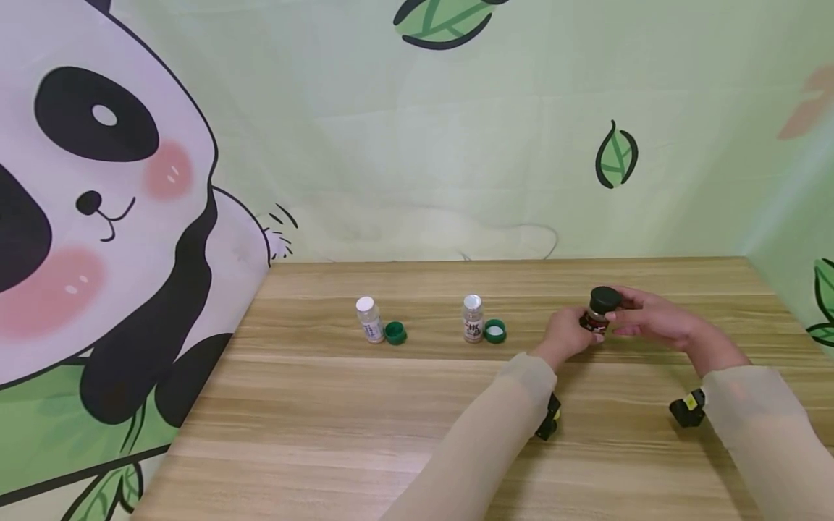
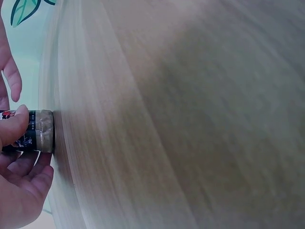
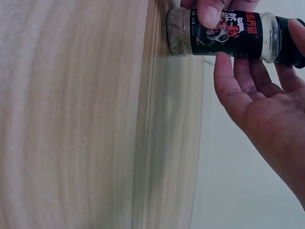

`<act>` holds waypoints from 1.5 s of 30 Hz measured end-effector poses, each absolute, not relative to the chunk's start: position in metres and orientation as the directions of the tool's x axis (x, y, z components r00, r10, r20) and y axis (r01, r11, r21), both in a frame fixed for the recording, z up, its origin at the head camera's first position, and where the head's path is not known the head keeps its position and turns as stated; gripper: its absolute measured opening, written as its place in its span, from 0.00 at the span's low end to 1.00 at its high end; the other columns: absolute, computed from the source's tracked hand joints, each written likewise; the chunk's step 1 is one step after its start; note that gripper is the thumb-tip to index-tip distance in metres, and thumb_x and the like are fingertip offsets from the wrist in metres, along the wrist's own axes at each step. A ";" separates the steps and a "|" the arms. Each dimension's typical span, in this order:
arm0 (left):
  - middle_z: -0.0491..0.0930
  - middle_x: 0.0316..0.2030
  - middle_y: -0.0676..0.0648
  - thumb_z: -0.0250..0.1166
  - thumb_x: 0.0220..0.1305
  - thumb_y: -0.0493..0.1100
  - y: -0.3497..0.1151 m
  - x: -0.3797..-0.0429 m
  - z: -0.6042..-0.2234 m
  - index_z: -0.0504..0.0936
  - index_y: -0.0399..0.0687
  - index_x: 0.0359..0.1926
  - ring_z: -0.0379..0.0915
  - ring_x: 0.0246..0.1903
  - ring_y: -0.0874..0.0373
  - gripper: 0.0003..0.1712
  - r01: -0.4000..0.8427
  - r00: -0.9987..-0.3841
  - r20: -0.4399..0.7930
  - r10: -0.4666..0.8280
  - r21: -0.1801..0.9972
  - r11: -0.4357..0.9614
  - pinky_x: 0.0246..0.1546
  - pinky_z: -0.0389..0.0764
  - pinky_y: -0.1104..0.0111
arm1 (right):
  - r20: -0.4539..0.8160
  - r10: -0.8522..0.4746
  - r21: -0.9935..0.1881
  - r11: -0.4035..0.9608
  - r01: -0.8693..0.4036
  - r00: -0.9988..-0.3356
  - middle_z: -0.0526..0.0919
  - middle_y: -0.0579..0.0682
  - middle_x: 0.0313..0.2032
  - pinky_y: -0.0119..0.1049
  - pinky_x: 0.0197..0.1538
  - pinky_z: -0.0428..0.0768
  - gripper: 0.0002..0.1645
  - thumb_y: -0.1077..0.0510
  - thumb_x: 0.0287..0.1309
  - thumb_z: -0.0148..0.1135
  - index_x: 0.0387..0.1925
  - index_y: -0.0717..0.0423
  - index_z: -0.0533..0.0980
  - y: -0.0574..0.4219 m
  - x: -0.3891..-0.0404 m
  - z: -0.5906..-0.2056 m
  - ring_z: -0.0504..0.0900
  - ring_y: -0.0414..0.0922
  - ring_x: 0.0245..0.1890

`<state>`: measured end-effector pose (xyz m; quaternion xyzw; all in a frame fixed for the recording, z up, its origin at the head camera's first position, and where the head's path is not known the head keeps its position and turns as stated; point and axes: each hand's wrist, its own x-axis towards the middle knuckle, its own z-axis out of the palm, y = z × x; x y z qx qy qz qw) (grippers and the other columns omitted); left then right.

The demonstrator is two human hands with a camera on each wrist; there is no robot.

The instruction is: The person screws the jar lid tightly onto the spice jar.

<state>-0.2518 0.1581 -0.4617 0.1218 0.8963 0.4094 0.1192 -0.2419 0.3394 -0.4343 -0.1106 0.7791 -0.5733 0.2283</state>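
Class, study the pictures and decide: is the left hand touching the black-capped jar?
Touching. The left wrist view shows it plainly: the left hand has its thumb laid directly on the black-capped jar.

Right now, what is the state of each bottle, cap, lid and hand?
Left bottle: upright, white top showing.
Left green cap: off, beside left bottle.
Middle bottle: upright, pale top showing.
Right green cap: off, open side up.
Right bottle: roughly upright, held.
Black lid: on the right bottle, tightness unclear.
Left hand: grips the right bottle.
Right hand: at the black lid, grip unclear.
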 end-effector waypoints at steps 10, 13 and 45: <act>0.90 0.45 0.48 0.77 0.58 0.41 0.159 -0.254 -0.464 0.87 0.44 0.49 0.82 0.43 0.63 0.18 0.128 -0.941 -0.111 0.320 0.758 0.639 0.46 0.77 0.79 | -0.198 -0.414 -0.942 0.330 0.056 -0.889 0.55 0.78 0.72 0.30 0.53 0.82 0.41 0.62 0.75 0.51 0.76 0.76 0.43 0.337 -0.240 -0.435 0.75 0.20 0.50; 0.90 0.45 0.48 0.77 0.58 0.41 0.160 -0.254 -0.463 0.87 0.44 0.49 0.82 0.42 0.63 0.18 0.125 -0.942 -0.113 0.316 0.755 0.643 0.45 0.77 0.79 | -0.182 -0.395 -0.941 0.335 0.044 -0.901 0.58 0.77 0.71 0.30 0.53 0.83 0.40 0.62 0.75 0.51 0.75 0.76 0.44 0.335 -0.238 -0.436 0.76 0.20 0.50; 0.90 0.45 0.49 0.76 0.58 0.41 0.157 -0.253 -0.463 0.87 0.45 0.49 0.78 0.38 0.65 0.17 0.168 -0.934 -0.082 0.348 0.759 0.630 0.40 0.74 0.81 | -0.138 -0.204 -0.943 0.326 0.065 -0.969 0.64 0.73 0.68 0.28 0.50 0.84 0.34 0.57 0.75 0.55 0.69 0.73 0.52 0.311 -0.224 -0.441 0.76 0.20 0.45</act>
